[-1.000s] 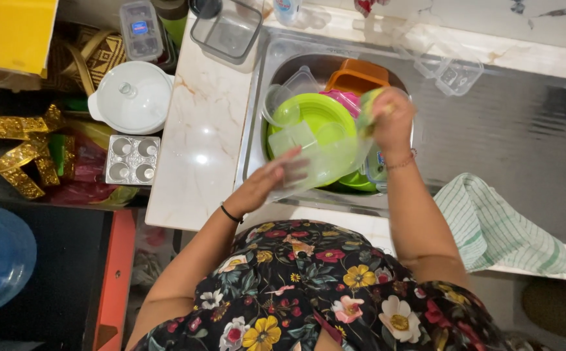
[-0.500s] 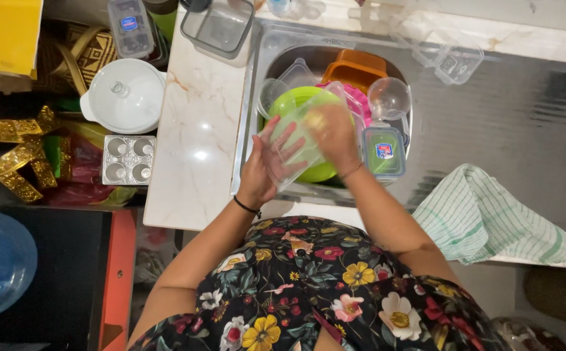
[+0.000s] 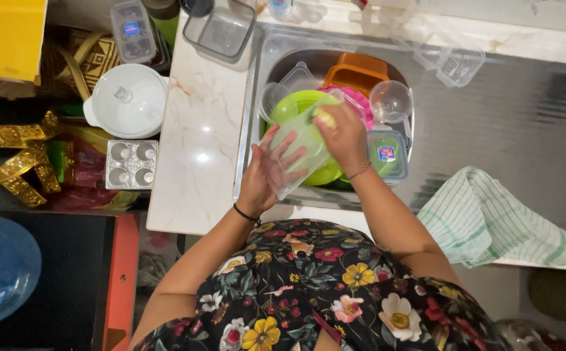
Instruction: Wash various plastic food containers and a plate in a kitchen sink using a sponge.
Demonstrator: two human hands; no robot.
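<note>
Over the steel sink (image 3: 266, 55), my left hand (image 3: 263, 175) holds a clear plastic container (image 3: 299, 140) from below, fingers spread under it. My right hand (image 3: 344, 133) is closed on a yellow-green sponge (image 3: 325, 118) pressed against the container's upper end. Beneath them in the basin lie a bright green plate (image 3: 296, 104), a pink dish (image 3: 359, 103), an orange container (image 3: 357, 68), a clear glass bowl (image 3: 391, 101) and a small lidded box (image 3: 387, 155).
A green-checked cloth (image 3: 490, 221) lies on the steel drainboard (image 3: 523, 130). Clear containers (image 3: 455, 62) sit at the back. On the marble counter (image 3: 198, 143) stands a clear box (image 3: 221, 29). Left of it are a white lidded pot (image 3: 127, 101) and a small muffin tin (image 3: 130, 164).
My right hand came from the right side of the sink onto the container and now rubs its upper end with the sponge. The left hand has tilted the container lower and leftward.
</note>
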